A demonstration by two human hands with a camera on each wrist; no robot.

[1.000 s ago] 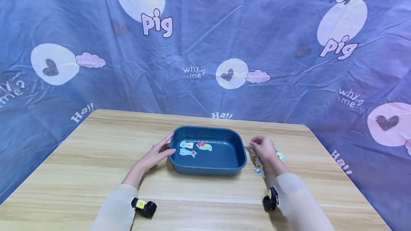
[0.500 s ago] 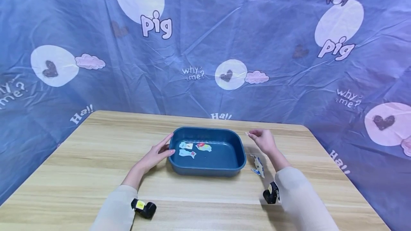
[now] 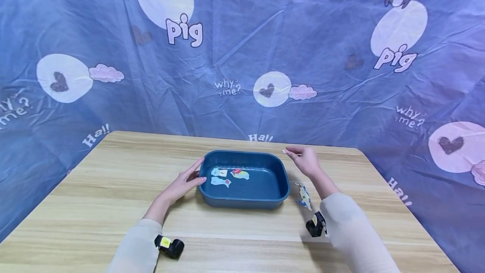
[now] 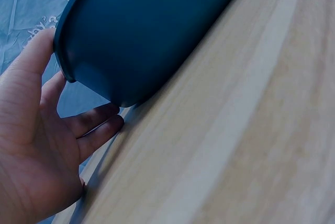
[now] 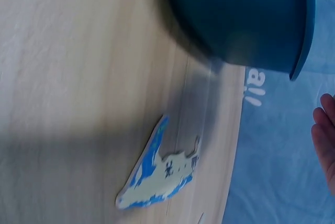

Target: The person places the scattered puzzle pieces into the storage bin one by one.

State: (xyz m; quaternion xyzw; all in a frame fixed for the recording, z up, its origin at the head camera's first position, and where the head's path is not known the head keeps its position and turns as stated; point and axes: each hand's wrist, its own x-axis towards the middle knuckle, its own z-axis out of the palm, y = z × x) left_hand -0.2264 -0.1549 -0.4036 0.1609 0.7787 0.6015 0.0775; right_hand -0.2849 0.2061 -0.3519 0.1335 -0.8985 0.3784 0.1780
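Note:
My left hand (image 3: 185, 183) holds the left end of a dark blue plastic basin (image 3: 244, 202). Its thumb lies over the rim, and in the left wrist view the other fingers (image 4: 97, 122) reach the outer wall near the base. Behind the basin's back right corner, my right hand (image 3: 305, 161) is raised and pinches a small whitish-pink piece (image 3: 284, 151), mostly covered by the fingertips. At the right wrist view's edge, only some fingers (image 5: 325, 130) show. Inside the basin, toward its left, lie three flat colourful cutouts, one of them red and yellow (image 3: 240, 174).
A flat cream and blue cutout (image 3: 303, 197), irregular in outline, lies on the wooden table (image 3: 235, 239) right of the basin, below my right forearm. A blue printed cloth (image 3: 242, 54) hangs behind the table and along its sides.
My right hand has risen from beside the basin, moving back and left with the small piece, which uncovers the cream and blue cutout. A yellowish-blue cutout near it is gone from view. Left hand unchanged.

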